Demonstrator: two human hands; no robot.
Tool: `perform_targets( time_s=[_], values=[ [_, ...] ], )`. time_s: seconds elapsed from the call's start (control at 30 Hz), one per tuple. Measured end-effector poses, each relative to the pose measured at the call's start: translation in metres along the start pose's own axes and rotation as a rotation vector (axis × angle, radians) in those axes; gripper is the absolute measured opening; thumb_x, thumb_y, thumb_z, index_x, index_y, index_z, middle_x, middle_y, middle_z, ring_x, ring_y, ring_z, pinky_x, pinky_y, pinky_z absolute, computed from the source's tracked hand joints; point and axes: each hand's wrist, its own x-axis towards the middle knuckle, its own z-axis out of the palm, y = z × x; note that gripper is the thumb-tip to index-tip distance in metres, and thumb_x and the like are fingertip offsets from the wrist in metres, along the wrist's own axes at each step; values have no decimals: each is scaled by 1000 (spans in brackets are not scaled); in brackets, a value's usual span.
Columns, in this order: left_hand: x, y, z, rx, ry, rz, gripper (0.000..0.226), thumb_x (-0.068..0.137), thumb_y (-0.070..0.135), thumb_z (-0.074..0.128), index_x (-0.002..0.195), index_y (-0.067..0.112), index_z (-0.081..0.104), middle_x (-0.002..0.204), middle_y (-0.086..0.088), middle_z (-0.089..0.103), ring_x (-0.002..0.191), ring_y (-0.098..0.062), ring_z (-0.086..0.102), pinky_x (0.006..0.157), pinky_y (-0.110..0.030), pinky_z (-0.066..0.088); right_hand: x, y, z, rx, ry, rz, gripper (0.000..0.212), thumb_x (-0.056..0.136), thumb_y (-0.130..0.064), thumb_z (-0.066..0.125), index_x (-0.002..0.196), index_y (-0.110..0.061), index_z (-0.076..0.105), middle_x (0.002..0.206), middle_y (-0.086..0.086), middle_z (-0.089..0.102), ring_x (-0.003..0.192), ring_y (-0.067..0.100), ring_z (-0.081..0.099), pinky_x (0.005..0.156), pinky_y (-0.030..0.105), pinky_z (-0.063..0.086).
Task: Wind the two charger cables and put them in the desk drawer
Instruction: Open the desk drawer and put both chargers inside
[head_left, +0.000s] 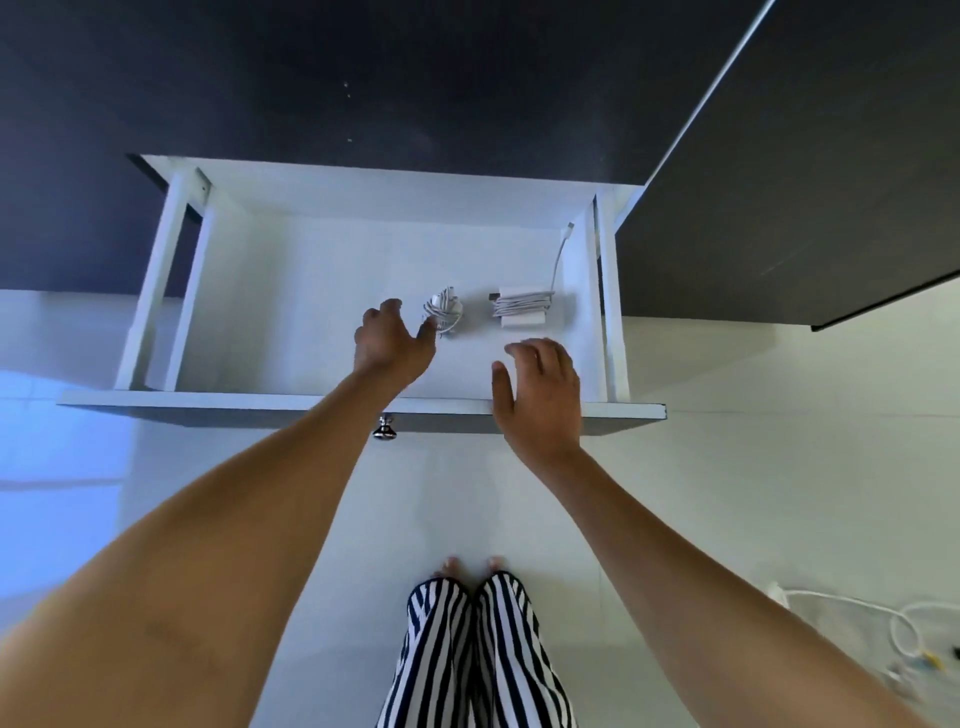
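Down on the drawer (363, 208) floor, side by side and a little apart, lie both wound chargers, set toward the right half so neither crowds the other. I keep the small cable bundle (443, 310) on the left: a loose, roundish ball of white cord, untidy but compact enough not to snag the runners. The brick charger (522, 310) sits to its right, cord wrapped flat around the white block so the wrap holds itself. One loose tail of cord (560, 257) runs from it up along the right wall toward the back corner, plug end up; I judge it is too stiff or too short for another turn.

My left hand (392, 340) hovers just beside the small bundle, fingers loosely curled and spread, thumb tip near or brushing the cord but closed on nothing. My right hand (540, 387) hangs over the drawer's front edge, just in front of the brick, fingers relaxed and bent, holding nothing.

Both things look placed, so I judge only the closing is left. The knob (384, 427) sits below the front panel, between my forearms. That raised tail could catch on the desk (363, 78) frame as the drawer slides in.
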Motion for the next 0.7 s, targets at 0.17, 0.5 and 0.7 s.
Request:
perform_targets(
  time_s=[0.17,0.5,0.7],
  values=[
    [-78,4,-8,-274,350,-251,47,91,36,54,128,7,49,131,-21,44,126,-36,34,106,-35,24,-40,-35,-15,402,145,427,22,83,-22,52,86,-4,66,91,13,66,93,32,58,86,34,41],
    [-93,-9,-56,-1647,215,-893,46,94,47,24,115,22,56,117,-5,57,96,-28,56,97,-48,45,-7,-35,-62,1896,214,1697,44,91,-44,31,115,-19,59,115,8,57,92,24,53,93,37,47],
    [-77,-7,-66,-1713,193,-952,52,95,45,23,132,21,50,130,-9,52,114,-36,50,103,-65,33,16,-29,-59,1976,115,1606,55,87,-45,27,124,-25,61,127,8,62,117,34,57,106,54,35]
  ],
)
